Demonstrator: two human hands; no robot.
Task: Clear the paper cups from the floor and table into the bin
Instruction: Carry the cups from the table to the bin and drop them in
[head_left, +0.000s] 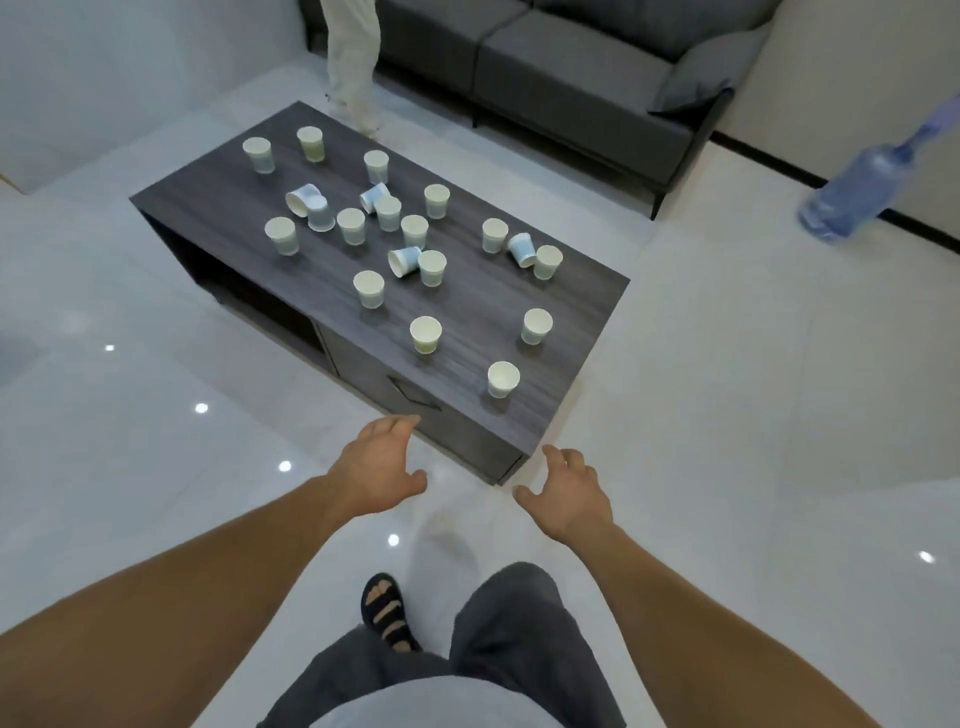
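Dark table (470, 312) bears empty paper cups (425, 335); fingers of left hand (379, 467) and right hand (571, 493) spread loose.

This is a living room in a home: a grey fabric sofa (571, 67) with a loose cushion (696, 78) at one end, and before it a low, dark wood-grain table (587, 296) with an open shelf and a drawer. The floor (727, 415) is glossy pale tile mirroring ceiling lights, and dark skirting (769, 160) edges the plain walls (841, 52).
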